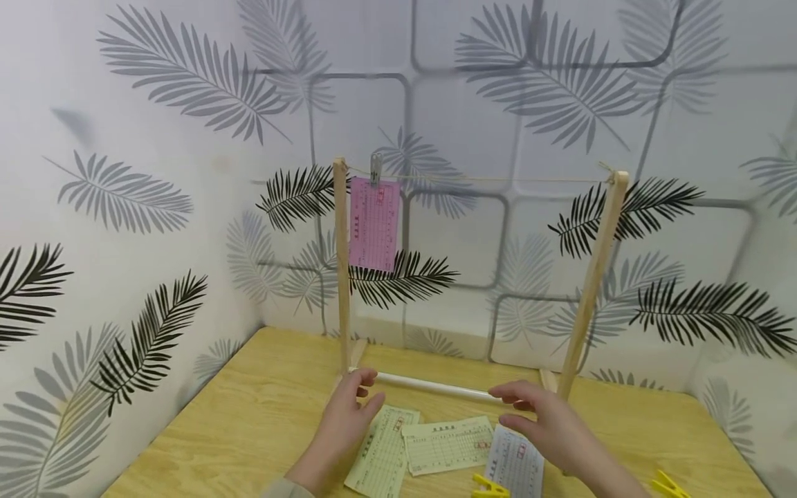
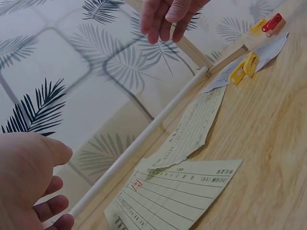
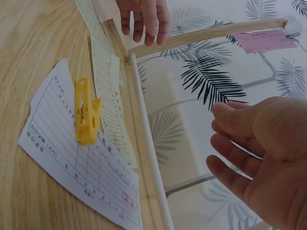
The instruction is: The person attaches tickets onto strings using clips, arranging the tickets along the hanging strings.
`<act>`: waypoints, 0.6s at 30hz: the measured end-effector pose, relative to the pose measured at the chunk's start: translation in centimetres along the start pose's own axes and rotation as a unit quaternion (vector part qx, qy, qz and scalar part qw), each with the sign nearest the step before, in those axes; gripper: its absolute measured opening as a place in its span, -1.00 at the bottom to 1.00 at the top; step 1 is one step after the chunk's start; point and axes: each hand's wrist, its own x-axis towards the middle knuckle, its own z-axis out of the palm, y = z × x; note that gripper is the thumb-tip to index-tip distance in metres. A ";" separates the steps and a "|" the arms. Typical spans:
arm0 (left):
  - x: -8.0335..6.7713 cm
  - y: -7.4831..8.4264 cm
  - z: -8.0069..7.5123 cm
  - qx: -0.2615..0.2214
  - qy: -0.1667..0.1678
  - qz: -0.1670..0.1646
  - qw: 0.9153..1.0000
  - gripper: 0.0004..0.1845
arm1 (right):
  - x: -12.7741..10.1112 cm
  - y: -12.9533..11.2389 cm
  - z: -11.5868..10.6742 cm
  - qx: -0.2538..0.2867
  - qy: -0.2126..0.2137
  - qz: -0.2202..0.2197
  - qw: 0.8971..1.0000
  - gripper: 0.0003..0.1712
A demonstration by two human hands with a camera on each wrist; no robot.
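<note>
From the head view, the left hand [image 1: 346,422] and right hand [image 1: 548,422] hover with relaxed, empty fingers over the white rod [image 1: 436,387] at the foot of the wooden rack [image 1: 341,263], where a pink slip [image 1: 373,223] hangs clipped to the string. The left wrist view adds a red clip [image 2: 272,22] beyond two yellow clips [image 2: 243,67]. The right wrist view shows one yellow clip [image 3: 86,112] lying on the white slip [image 3: 81,167] on the surface [image 3: 29,57].

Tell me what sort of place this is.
Probably a small tabletop work corner indoors: a wooden table against leaf-patterned walls, a little wooden drying rack with a pink slip clipped to its string, and paper slips.
</note>
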 end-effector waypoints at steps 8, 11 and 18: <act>-0.1 -1.2 0.3 0.018 -0.055 0.012 0.998 -0.52 | -0.9 2.5 1.1 0.052 -0.067 0.005 0.996 -0.59; -0.3 -1.4 0.3 0.015 -0.070 0.009 0.997 -0.48 | -1.1 3.6 1.6 0.065 -0.081 -0.019 0.994 -0.61; -0.7 -2.0 0.1 0.039 -0.091 0.011 0.995 -0.47 | -1.2 5.7 2.9 0.082 -0.092 -0.115 0.986 -0.61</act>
